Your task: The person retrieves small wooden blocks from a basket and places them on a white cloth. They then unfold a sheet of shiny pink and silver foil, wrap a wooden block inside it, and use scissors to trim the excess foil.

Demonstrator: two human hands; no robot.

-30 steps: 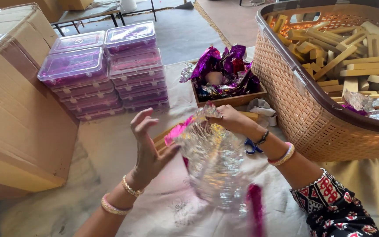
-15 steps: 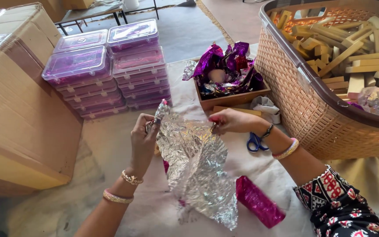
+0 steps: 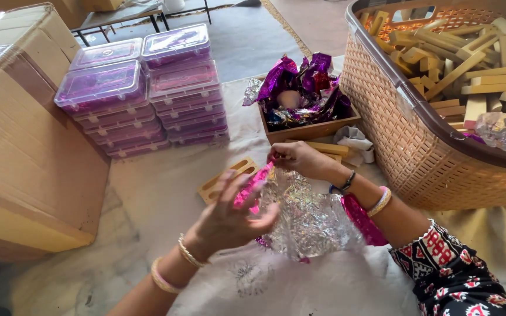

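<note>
My right hand [image 3: 296,159] pinches the top corner of a crinkled sheet of silver and pink foil [image 3: 307,221] that hangs over the white cloth. My left hand [image 3: 229,215] is blurred, with fingers spread, and presses against the foil's left side. Behind the foil lies a flat wooden piece with slots [image 3: 225,179]. A shiny pink wrapped bar [image 3: 363,217] lies under my right forearm.
Two stacks of clear purple-tinted plastic boxes [image 3: 142,90] stand at the back left beside a large cardboard carton [image 3: 19,134]. A wooden tray of purple foil scraps [image 3: 303,93] sits behind my hands. At the right is a tan plastic basket [image 3: 405,129] full of wooden blocks.
The foil sheet, held up and spread between both hands before, has come down lower. My left hand let go of its top edge and now pushes at its side.
</note>
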